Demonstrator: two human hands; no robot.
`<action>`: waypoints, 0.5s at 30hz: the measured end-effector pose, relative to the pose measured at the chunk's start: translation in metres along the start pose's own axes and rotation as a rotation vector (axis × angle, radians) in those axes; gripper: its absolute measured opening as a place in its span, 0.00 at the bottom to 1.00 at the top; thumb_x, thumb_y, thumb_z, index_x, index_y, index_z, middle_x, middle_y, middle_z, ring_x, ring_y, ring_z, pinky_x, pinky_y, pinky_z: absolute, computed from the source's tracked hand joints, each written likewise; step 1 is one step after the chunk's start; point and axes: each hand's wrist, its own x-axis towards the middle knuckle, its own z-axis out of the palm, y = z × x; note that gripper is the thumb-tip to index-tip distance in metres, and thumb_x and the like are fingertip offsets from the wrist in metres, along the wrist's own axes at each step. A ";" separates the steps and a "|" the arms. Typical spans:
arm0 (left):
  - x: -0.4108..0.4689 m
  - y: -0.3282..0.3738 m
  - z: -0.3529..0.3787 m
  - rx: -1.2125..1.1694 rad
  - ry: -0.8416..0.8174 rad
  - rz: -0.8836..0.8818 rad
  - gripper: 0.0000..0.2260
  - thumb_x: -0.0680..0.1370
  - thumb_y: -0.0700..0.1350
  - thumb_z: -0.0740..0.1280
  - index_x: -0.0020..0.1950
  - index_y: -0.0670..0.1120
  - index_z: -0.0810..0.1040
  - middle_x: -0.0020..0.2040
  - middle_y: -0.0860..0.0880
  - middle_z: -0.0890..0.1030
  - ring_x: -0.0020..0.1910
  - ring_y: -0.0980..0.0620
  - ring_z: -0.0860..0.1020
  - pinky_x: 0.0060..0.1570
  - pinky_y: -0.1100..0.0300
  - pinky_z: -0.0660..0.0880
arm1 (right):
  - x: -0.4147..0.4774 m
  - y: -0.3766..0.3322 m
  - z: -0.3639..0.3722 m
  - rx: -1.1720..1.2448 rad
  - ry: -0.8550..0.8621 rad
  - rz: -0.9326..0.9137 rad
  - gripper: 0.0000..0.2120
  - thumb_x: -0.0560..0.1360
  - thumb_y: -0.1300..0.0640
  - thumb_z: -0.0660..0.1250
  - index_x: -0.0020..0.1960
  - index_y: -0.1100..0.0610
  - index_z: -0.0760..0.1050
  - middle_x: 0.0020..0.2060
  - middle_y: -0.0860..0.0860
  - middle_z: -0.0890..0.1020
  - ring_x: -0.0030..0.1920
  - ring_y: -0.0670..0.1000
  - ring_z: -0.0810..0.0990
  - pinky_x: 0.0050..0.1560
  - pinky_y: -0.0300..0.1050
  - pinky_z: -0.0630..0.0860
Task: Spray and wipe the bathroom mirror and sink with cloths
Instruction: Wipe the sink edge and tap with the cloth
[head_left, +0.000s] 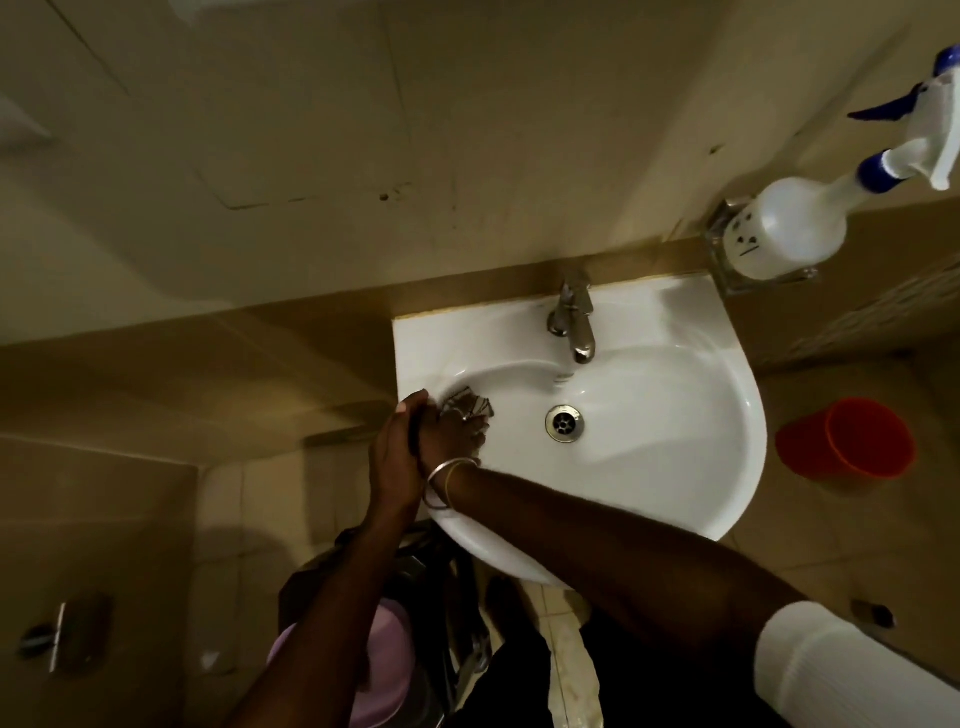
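A white sink (675, 415) hangs on the wall, with a chrome tap (571, 317) at its back and a drain (564, 423) in the basin. My right hand (449, 434) presses a small dark cloth (470, 405) against the basin's left inner side; metal bangles sit on that wrist. My left hand (395, 452) lies along the sink's left rim, touching the right hand, with its fingers stretched out and nothing in it. A white spray bottle (795, 223) with a blue trigger stands on a glass shelf, up and to the right of the sink.
The glass shelf (727, 270) is fixed to the wall beside the sink's back right corner. A red bucket (847, 439) stands on the floor to the right. A lilac basin (384, 660) and pipework sit under the sink. Beige tiles cover the wall and floor.
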 end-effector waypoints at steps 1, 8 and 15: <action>0.002 0.001 0.001 0.005 -0.011 0.004 0.19 0.88 0.47 0.53 0.67 0.42 0.81 0.64 0.47 0.83 0.65 0.52 0.80 0.61 0.67 0.75 | 0.010 -0.005 0.000 0.089 0.006 0.015 0.35 0.86 0.43 0.53 0.84 0.56 0.43 0.83 0.62 0.44 0.83 0.63 0.47 0.80 0.62 0.47; 0.013 0.006 0.011 0.056 -0.038 -0.012 0.18 0.87 0.49 0.56 0.70 0.47 0.79 0.66 0.52 0.82 0.66 0.58 0.78 0.72 0.52 0.72 | 0.134 -0.004 0.019 0.692 -0.005 0.048 0.38 0.59 0.29 0.74 0.63 0.44 0.69 0.62 0.52 0.79 0.56 0.48 0.79 0.70 0.52 0.72; 0.014 0.005 0.014 0.102 -0.037 -0.016 0.16 0.86 0.54 0.59 0.68 0.52 0.81 0.65 0.53 0.83 0.65 0.53 0.79 0.71 0.46 0.73 | 0.117 -0.012 -0.063 0.918 0.304 0.056 0.59 0.60 0.34 0.81 0.80 0.49 0.53 0.79 0.57 0.60 0.79 0.58 0.61 0.80 0.56 0.59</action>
